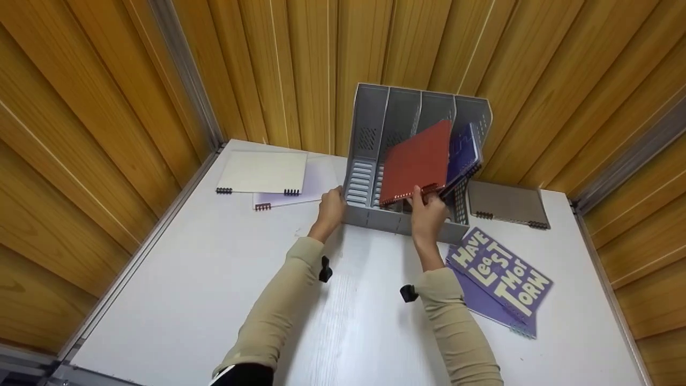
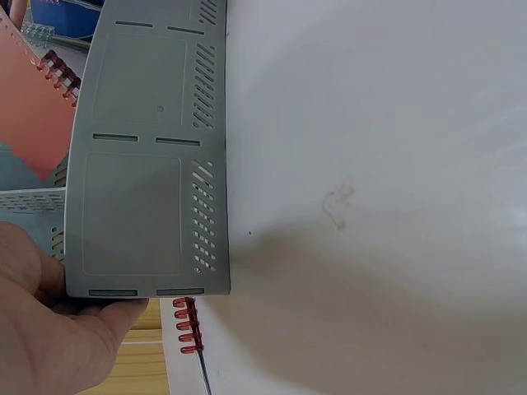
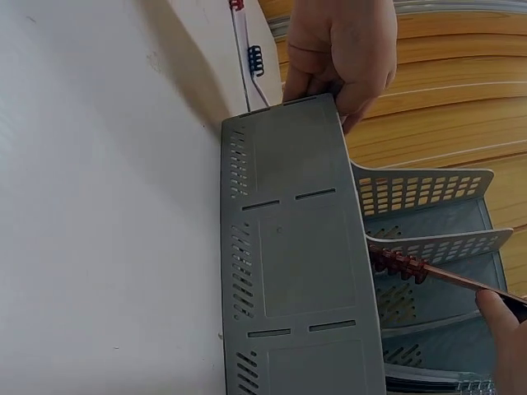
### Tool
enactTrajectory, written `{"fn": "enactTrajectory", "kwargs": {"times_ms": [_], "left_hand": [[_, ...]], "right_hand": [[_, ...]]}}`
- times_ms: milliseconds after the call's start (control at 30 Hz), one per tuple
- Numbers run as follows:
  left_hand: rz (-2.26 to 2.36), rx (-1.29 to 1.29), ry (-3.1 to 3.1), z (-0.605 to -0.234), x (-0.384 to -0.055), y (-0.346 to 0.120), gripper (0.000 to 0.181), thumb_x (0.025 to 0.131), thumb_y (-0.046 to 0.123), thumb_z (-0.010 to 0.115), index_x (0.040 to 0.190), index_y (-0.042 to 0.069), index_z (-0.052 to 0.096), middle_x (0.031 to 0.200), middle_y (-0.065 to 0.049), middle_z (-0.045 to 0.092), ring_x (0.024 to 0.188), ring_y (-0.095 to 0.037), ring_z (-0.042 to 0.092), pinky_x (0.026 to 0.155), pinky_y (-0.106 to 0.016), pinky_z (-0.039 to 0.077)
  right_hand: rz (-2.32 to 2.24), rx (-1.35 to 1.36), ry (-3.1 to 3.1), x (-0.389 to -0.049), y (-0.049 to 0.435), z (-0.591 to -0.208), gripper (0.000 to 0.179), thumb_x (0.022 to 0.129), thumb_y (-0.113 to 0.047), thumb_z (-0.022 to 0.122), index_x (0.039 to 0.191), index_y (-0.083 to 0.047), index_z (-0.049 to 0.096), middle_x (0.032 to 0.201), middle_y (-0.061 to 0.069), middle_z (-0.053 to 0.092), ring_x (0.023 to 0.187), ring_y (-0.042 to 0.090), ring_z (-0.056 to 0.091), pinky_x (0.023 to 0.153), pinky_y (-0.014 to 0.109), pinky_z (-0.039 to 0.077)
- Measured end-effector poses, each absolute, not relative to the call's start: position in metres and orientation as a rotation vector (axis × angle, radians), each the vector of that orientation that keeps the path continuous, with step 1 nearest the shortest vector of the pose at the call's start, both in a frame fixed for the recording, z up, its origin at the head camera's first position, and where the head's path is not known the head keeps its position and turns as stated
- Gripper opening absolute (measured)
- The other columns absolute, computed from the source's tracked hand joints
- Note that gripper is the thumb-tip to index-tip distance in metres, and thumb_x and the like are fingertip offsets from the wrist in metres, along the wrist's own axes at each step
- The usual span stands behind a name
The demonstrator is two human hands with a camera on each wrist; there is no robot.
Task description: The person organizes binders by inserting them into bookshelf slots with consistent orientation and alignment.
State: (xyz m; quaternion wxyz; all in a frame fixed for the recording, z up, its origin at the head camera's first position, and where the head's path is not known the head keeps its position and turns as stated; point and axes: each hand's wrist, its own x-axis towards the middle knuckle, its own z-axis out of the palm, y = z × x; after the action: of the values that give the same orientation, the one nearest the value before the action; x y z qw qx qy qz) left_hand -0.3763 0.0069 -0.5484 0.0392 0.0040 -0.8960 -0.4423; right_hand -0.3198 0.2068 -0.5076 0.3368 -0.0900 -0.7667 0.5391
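A grey file organizer (image 1: 375,218) with upright dividers stands near the back of the table. My left hand (image 1: 331,209) grips its left front corner, the thumb under the end of the grey front wall (image 2: 132,214) in the left wrist view. A red spiral notebook (image 1: 415,161) leans over the middle compartments, coil side toward me. My right hand (image 1: 429,217) pinches the notebook's lower coil edge, thumb on the cover. Part of its red coil (image 3: 399,263) shows beside a divider in the right wrist view. A dark blue spiral notebook (image 1: 463,153) tilts in the rightmost part of the organizer.
Left of the organizer, a cream notebook (image 1: 262,171) overlaps a pale lavender one (image 1: 319,182). A brown notebook (image 1: 506,201) lies to the right. Closer to me is a purple notebook with large lettering (image 1: 498,271), on top of another purple one (image 1: 482,303). Wood-patterned panels (image 1: 300,64) enclose the table.
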Motion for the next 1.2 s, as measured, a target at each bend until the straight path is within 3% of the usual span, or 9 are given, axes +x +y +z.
{"fn": "enactTrajectory", "kwargs": {"times_ms": [133, 300, 500, 600, 767, 967, 1200], "left_hand": [[-1.332, 0.005, -2.744, -0.548, -0.378, 0.006, 0.025, 0.103, 0.002, 0.046, 0.105, -0.003, 0.07, 0.104, -0.021, 0.074, 0.081, -0.025, 0.061, 0.077, -0.048, 0.054], [-1.306, 0.017, -2.734, -0.547, -0.379, 0.006, 0.024, 0.103, 0.001, 0.047, 0.103, -0.003, 0.07, 0.103, -0.021, 0.074, 0.084, -0.03, 0.065, 0.078, -0.05, 0.054], [-1.335, 0.005, -2.753, -0.547, -0.378, 0.007, 0.028, 0.105, 0.004, 0.044, 0.112, -0.003, 0.07, 0.111, -0.021, 0.073, 0.093, -0.031, 0.069, 0.082, -0.049, 0.055], [-1.337, 0.013, -2.764, -0.547, -0.377, 0.006, 0.029, 0.106, 0.005, 0.043, 0.116, -0.004, 0.069, 0.114, -0.021, 0.072, 0.098, -0.031, 0.07, 0.083, -0.049, 0.055], [-1.326, 0.023, -2.747, -0.546, -0.378, 0.003, 0.028, 0.105, 0.004, 0.044, 0.114, -0.004, 0.07, 0.112, -0.022, 0.073, 0.094, -0.03, 0.069, 0.082, -0.049, 0.055], [-1.331, 0.022, -2.765, -0.549, -0.378, 0.002, 0.029, 0.105, 0.003, 0.045, 0.121, -0.004, 0.068, 0.118, -0.021, 0.071, 0.102, -0.032, 0.07, 0.085, -0.049, 0.055], [-1.402, -0.001, -2.743, -0.551, -0.376, 0.004, 0.031, 0.105, 0.003, 0.045, 0.125, -0.004, 0.067, 0.122, -0.023, 0.069, 0.107, -0.033, 0.069, 0.087, -0.05, 0.055]], "right_hand": [[1.364, -0.252, -2.054, -0.335, 0.201, -0.508, 0.022, 0.097, -0.011, 0.068, 0.089, 0.008, 0.075, 0.087, 0.023, 0.074, 0.076, 0.035, 0.075, 0.052, 0.008, 0.043], [1.264, -0.279, -2.165, -0.353, 0.192, -0.514, 0.023, 0.097, -0.016, 0.068, 0.087, 0.003, 0.076, 0.082, 0.017, 0.076, 0.073, 0.031, 0.074, 0.055, 0.023, 0.045], [1.217, -0.307, -2.26, -0.37, 0.183, -0.525, 0.025, 0.098, -0.017, 0.068, 0.083, 0.003, 0.073, 0.078, 0.018, 0.073, 0.066, 0.029, 0.062, 0.057, 0.037, 0.043], [1.247, -0.291, -2.296, -0.375, 0.18, -0.527, 0.024, 0.098, -0.015, 0.067, 0.088, 0.006, 0.073, 0.082, 0.021, 0.073, 0.07, 0.032, 0.062, 0.063, 0.041, 0.047], [1.431, -0.217, -2.367, -0.38, 0.178, -0.525, 0.019, 0.1, -0.009, 0.062, 0.105, 0.008, 0.07, 0.096, 0.025, 0.073, 0.086, 0.038, 0.073, 0.069, 0.035, 0.059], [1.571, -0.222, -2.399, -0.386, 0.181, -0.526, 0.023, 0.101, -0.002, 0.058, 0.119, 0.011, 0.067, 0.103, 0.029, 0.071, 0.091, 0.041, 0.073, 0.066, 0.021, 0.058], [1.569, -0.238, -2.341, -0.398, 0.187, -0.533, 0.023, 0.101, 0.0, 0.058, 0.119, 0.01, 0.069, 0.107, 0.03, 0.071, 0.095, 0.039, 0.073, 0.069, 0.02, 0.057]]}}
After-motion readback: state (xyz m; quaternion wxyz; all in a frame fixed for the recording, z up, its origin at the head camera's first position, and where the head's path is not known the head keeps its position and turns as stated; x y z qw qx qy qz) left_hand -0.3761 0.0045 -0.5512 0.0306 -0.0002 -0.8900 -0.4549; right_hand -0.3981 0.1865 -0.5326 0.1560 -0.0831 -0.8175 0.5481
